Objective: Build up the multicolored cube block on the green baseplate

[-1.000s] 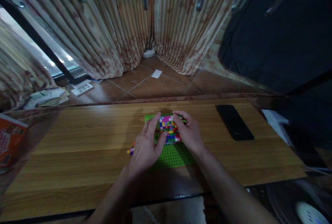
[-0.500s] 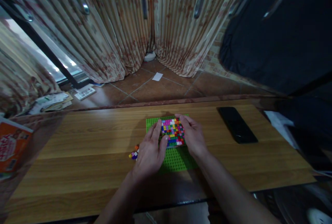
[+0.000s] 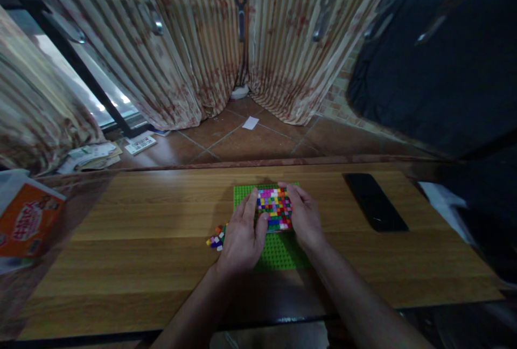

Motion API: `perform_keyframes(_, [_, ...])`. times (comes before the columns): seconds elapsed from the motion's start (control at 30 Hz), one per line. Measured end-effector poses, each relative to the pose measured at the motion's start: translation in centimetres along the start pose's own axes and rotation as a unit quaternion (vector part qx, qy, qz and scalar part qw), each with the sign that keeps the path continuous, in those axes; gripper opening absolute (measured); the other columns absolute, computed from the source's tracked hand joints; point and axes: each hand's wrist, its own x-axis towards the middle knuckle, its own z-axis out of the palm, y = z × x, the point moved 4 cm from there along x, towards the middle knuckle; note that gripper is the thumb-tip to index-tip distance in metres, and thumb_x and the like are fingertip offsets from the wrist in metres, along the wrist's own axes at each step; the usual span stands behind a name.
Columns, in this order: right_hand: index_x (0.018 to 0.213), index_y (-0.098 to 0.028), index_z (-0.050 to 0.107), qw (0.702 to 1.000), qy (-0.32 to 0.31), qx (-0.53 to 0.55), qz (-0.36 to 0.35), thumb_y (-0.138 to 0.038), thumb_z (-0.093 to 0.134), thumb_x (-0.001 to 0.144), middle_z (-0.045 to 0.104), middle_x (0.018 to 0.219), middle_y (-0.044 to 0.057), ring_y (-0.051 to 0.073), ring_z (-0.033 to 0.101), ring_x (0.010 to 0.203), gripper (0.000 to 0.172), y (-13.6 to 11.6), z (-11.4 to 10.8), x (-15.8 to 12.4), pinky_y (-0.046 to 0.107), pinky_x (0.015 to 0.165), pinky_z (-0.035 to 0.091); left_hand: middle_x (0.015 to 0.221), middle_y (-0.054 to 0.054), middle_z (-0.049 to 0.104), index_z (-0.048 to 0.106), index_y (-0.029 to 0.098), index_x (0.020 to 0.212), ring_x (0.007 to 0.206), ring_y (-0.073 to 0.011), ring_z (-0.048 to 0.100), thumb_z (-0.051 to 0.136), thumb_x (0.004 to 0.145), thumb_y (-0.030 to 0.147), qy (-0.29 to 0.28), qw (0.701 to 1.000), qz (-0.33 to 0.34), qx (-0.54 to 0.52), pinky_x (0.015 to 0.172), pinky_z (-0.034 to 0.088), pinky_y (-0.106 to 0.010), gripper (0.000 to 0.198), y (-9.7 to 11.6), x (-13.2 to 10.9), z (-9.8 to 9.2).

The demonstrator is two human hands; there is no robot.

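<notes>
A green studded baseplate (image 3: pixel 280 255) lies on the wooden table, with a block of many small coloured bricks (image 3: pixel 277 208) on its upper part. My left hand (image 3: pixel 242 236) rests along the left side of the coloured block, thumb at its lower left corner. Against the right side is my right hand (image 3: pixel 306 217), its fingers reaching to the top right corner. The block is held between both hands. Several loose small bricks (image 3: pixel 217 237) lie beside my left hand, partly hidden by it.
A black phone (image 3: pixel 375 202) lies on the right of the wooden table (image 3: pixel 141 252). An orange and white tub (image 3: pixel 30 220) stands at the far left. Papers (image 3: pixel 442 206) are beyond the right edge. Curtains hang behind, above a tiled floor.
The view has shifted, so everything appears slightly further right and lower, and more of the tub shows. Both hands keep their places against the coloured block.
</notes>
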Motion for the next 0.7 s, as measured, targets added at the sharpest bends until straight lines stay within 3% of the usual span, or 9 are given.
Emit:
perform_keyframes(0.13, [0.095, -0.022, 0.077, 0.999, 0.003, 0.020, 0.032, -0.067, 0.059, 0.079, 0.077, 0.097, 0.005, 0.022, 0.071, 0.087, 0.051, 0.1, -0.1, -0.3, 0.032, 0.071, 0.054, 0.143, -0.017, 0.054, 0.030, 0.019, 0.152, 0.129, -0.0263, 0.056, 0.045, 0.098, 0.035, 0.004, 1.000, -0.025, -0.018, 0.107, 0.047, -0.049, 0.057, 0.2, -0.1, -0.8])
perform_keyframes(0.23, [0.098, -0.022, 0.077, 0.999, 0.009, 0.000, 0.042, -0.070, 0.054, 0.082, 0.077, 0.100, 0.005, 0.023, 0.070, 0.090, 0.055, 0.1, -0.3, -0.2, 0.033, 0.073, 0.054, 0.137, -0.016, 0.059, 0.030, 0.019, 0.151, 0.112, -0.0236, 0.066, 0.046, 0.098, 0.037, 0.018, 0.998, -0.051, -0.039, 0.098, 0.054, -0.045, 0.058, -0.2, 0.0, -1.9])
perform_keyframes(0.4, [0.091, -0.021, 0.076, 0.998, 0.039, 0.034, 0.028, -0.064, 0.060, 0.080, 0.077, 0.092, 0.006, 0.021, 0.069, 0.085, 0.047, -0.3, -1.1, 0.3, 0.032, 0.073, 0.052, 0.118, -0.011, 0.070, 0.057, 0.017, 0.129, 0.090, -0.0190, 0.069, 0.049, 0.095, 0.034, 0.062, 0.992, -0.092, -0.058, 0.085, 0.057, -0.036, 0.039, -3.2, 0.5, -5.3])
perform_keyframes(0.53, [0.083, -0.021, 0.075, 0.998, 0.061, 0.018, -0.017, -0.059, 0.061, 0.082, 0.075, 0.088, 0.004, 0.018, 0.066, 0.086, 0.040, -1.0, -2.1, 0.6, 0.029, 0.075, 0.049, 0.095, -0.006, 0.074, 0.071, 0.017, 0.100, 0.086, -0.0188, 0.069, 0.054, 0.089, 0.027, -0.009, 0.991, -0.109, -0.078, 0.080, 0.055, -0.032, 0.023, -6.3, 0.5, -8.3])
perform_keyframes(0.6, [0.081, -0.022, 0.074, 0.998, 0.058, 0.018, -0.019, -0.055, 0.062, 0.082, 0.074, 0.086, 0.003, 0.016, 0.066, 0.083, 0.036, -1.0, -2.4, 0.7, 0.028, 0.073, 0.048, 0.094, -0.006, 0.073, 0.072, 0.017, 0.096, 0.083, -0.0174, 0.067, 0.058, 0.087, 0.027, -0.089, 0.987, -0.085, -0.101, 0.077, 0.054, -0.030, 0.020, -6.8, 0.1, -9.0])
perform_keyframes(0.7, [0.078, -0.022, 0.073, 0.998, 0.054, 0.026, -0.008, -0.050, 0.064, 0.082, 0.073, 0.084, 0.001, 0.016, 0.066, 0.078, 0.029, -0.8, -2.4, 0.6, 0.028, 0.070, 0.049, 0.089, -0.005, 0.071, 0.072, 0.017, 0.093, 0.076, -0.0139, 0.064, 0.062, 0.084, 0.027, -0.153, 0.978, -0.072, -0.119, 0.069, 0.051, -0.025, 0.016, -6.6, -0.5, -9.2])
